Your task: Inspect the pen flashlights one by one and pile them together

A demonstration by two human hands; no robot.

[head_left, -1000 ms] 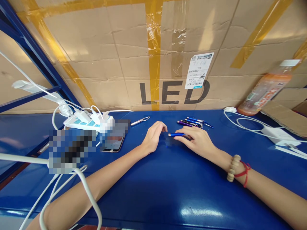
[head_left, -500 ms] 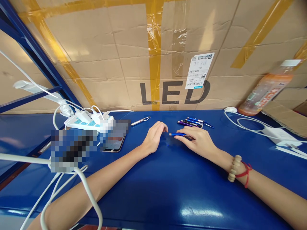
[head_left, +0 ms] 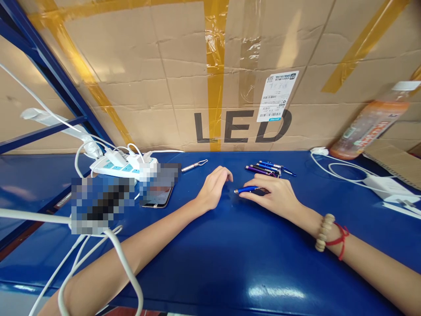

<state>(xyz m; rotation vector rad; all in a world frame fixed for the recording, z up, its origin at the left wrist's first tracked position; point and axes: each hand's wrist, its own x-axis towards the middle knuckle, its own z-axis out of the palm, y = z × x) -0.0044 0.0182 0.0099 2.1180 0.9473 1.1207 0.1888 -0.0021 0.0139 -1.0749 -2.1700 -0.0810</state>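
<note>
My right hand (head_left: 274,193) pinches a slim blue penlight (head_left: 247,189) between thumb and fingers, its silver tip pointing left and slightly down over the blue tabletop (head_left: 210,259). My left hand (head_left: 213,188) rests on its edge just left of that tip, loosely cupped with fingers bent, and no object shows in it. Its palm side is mostly hidden. Behind my right hand lies a small row of similar pens, a purple one (head_left: 258,170) nearest and blue ones (head_left: 270,166) beyond. A silver pen (head_left: 194,166) with a wire loop lies behind my left hand.
A phone (head_left: 159,196), partly blurred, lies at left beside a white power strip (head_left: 113,166) with plugs and cables. A large cardboard box (head_left: 177,74) marked LED stands behind. At right are an orange drink bottle (head_left: 373,125) and a white charger (head_left: 383,186) with its cord.
The penlight has tilted, its tip now lower and slightly to the right. A faint blue glow beneath the tip earlier no longer shows. My left hand keeps its cupped pose.
</note>
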